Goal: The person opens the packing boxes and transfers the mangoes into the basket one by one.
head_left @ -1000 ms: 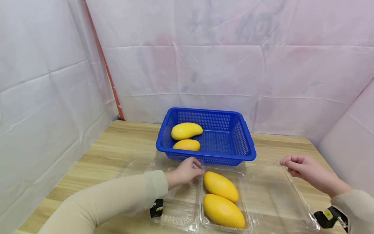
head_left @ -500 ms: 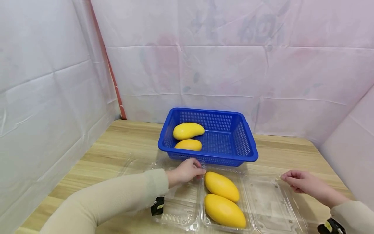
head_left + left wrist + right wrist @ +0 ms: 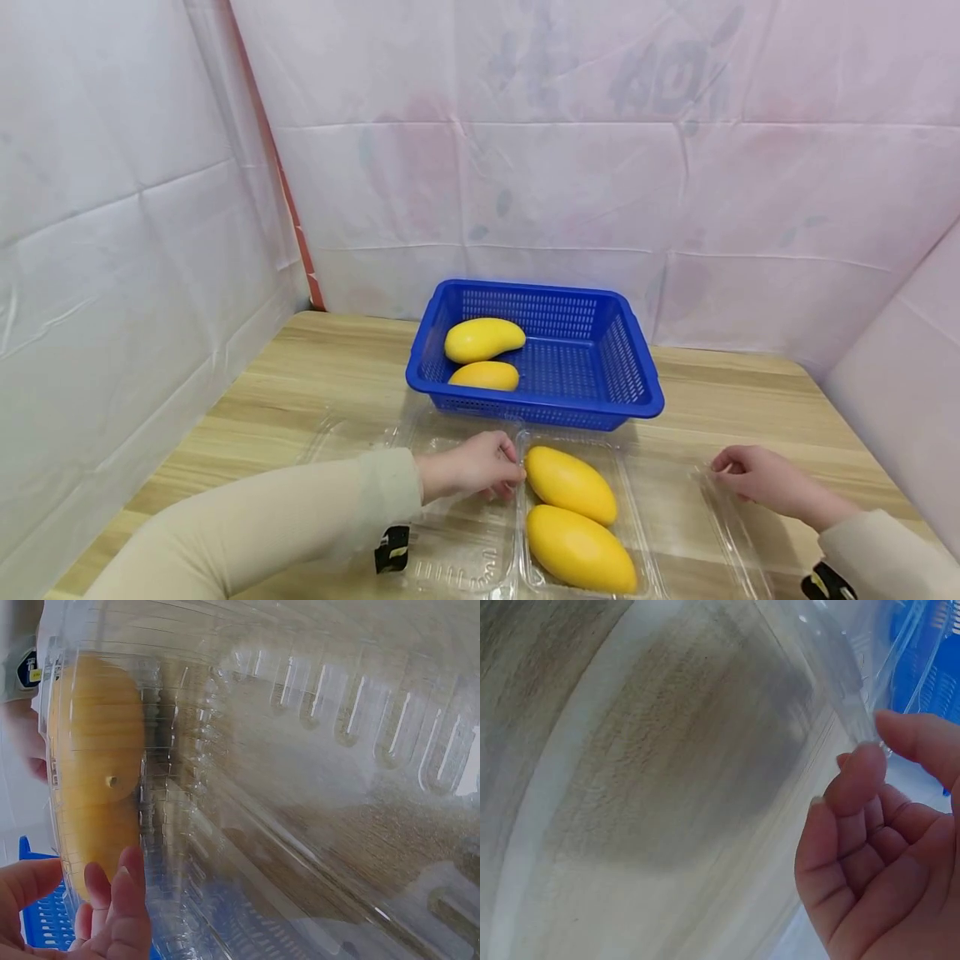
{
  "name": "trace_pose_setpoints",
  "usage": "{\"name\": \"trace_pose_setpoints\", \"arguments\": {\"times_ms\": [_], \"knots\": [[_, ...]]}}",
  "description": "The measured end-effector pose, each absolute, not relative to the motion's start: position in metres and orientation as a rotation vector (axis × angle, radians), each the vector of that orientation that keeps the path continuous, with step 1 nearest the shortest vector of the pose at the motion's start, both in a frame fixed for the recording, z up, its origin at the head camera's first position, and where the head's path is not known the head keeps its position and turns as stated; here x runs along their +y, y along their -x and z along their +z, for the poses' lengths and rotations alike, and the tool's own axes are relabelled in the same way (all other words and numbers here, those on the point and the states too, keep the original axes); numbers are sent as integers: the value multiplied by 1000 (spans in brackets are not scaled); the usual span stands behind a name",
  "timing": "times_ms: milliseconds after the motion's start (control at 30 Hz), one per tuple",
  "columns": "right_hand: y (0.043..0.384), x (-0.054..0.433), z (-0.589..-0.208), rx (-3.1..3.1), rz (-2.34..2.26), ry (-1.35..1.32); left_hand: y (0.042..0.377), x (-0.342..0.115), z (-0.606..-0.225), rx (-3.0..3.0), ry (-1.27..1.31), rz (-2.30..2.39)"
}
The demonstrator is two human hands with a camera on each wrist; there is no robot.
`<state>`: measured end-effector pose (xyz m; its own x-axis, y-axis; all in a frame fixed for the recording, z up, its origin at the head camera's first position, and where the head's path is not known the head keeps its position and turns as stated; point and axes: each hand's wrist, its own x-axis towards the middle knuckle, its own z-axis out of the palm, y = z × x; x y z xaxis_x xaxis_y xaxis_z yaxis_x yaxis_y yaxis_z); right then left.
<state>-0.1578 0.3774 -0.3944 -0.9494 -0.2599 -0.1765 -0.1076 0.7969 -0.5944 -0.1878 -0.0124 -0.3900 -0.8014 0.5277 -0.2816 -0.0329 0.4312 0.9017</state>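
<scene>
Two yellow mangoes [image 3: 570,483] lie one before the other in a clear plastic clamshell box [image 3: 633,517] on the table. At its hinged lid [image 3: 678,517], on the right, my right hand [image 3: 772,483] pinches the corner between thumb and index finger; the right wrist view shows the clear plastic edge [image 3: 859,724] there. My left hand [image 3: 476,467] is beside the box's left wall, its thumb near the rim. In the left wrist view its thumb and fingers [image 3: 127,907] stand apart, with a mango [image 3: 97,742] seen through the plastic behind them.
Behind the boxes stands a blue basket [image 3: 540,408] holding two more mangoes [image 3: 483,340]. A second clear clamshell [image 3: 457,542] lies under my left forearm, its other half to the left. White cloth walls [image 3: 555,183] surround the wooden table [image 3: 285,392].
The right hand has lowered and drawn slightly left, still pinching the lid, which has shifted with it. My left hand has slid a little toward me along the box edge, its fingers loosening.
</scene>
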Motion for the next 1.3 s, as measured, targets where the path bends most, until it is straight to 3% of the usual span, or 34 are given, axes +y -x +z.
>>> {"name": "trace_pose_setpoints", "arguments": {"times_ms": [533,1033,1300], "knots": [[157,363,-397,2793,-673,221,196,-8,-391,2171,-420,1374],[154,356,-390,2731,-689,305,192,-24,-373,2192,-620,1184],[153,342,-382,2811,-537,206,183,-31,-362,2244,-751,1003]]}}
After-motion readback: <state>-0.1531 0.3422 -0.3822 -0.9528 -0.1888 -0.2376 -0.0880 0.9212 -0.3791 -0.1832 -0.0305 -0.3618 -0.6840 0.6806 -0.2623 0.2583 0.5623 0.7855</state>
